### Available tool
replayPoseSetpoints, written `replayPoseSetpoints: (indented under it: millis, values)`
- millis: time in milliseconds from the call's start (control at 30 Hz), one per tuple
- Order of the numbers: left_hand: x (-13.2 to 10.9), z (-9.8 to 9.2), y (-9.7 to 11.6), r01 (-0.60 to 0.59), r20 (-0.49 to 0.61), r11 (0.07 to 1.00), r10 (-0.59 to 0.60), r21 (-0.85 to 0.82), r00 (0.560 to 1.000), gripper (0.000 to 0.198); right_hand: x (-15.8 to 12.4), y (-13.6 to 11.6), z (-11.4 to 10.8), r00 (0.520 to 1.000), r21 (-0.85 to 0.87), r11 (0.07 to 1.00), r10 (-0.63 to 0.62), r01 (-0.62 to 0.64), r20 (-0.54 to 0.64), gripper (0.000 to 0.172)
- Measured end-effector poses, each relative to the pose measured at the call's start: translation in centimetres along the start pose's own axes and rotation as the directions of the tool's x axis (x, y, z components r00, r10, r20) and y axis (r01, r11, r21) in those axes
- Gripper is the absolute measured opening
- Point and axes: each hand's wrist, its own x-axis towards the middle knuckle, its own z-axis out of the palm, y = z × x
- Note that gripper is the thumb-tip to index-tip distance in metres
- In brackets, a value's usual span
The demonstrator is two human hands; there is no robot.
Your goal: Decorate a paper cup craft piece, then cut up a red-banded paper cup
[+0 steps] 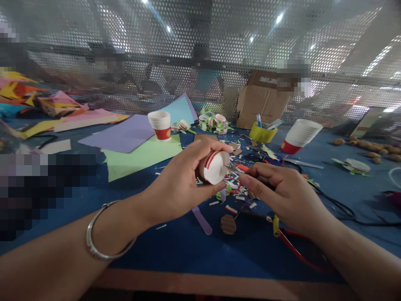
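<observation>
My left hand (184, 175) is closed around a cut-down paper cup (214, 167), white with red stripes near its edge. The cup is tilted, its open side toward my right hand. In the fingers of my right hand (275, 179) is a slim metal tool with a pointed tip (232, 168); its tip is at the cup's rim. My fingers hide most of the tool, so its kind does not show. Beneath both hands lie paper scraps (233, 184). A purple craft stick (202, 220) and a small brown cardboard piece (228, 225) lie closer to me.
Stacked paper cups stand on the left (159, 125) and right (301, 136). Coloured sheets (140, 156) lie left. A yellow holder (263, 133), cardboard box (265, 100) and green-trimmed paper pieces (214, 121) sit behind. Black cable (336, 202) runs right, below walnut-like objects (372, 148).
</observation>
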Motion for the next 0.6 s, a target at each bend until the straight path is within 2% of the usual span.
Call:
replayPoseSetpoints:
  millis: [167, 300, 467, 600]
  values:
    - [-0.12, -0.11, 0.10, -0.026, -0.005, 0.996, 0.026, 0.080, 1.000, 0.053, -0.09, 0.06, -0.02, 1.000, -0.002, 1.000, -0.022, 0.021, -0.011, 0.045]
    - [-0.19, -0.16, 0.13, -0.027, 0.001, 0.993, 0.027, 0.115, 1.000, 0.058, -0.09, -0.09, -0.16, 1.000, -0.012, 1.000, -0.017, 0.017, -0.022, 0.045]
    - [-0.21, -0.21, 0.18, -0.011, 0.006, 0.995, 0.010, 0.101, 1.000, 0.065, -0.12, -0.17, -0.20, 1.000, -0.012, 1.000, -0.001, 0.000, -0.023, 0.046]
    - [-0.29, -0.20, 0.31, -0.048, 0.018, 0.991, 0.046, 0.124, 0.999, 0.064, -0.18, -0.06, -0.16, 1.000, -0.023, 1.000, 0.015, -0.015, -0.018, 0.046]
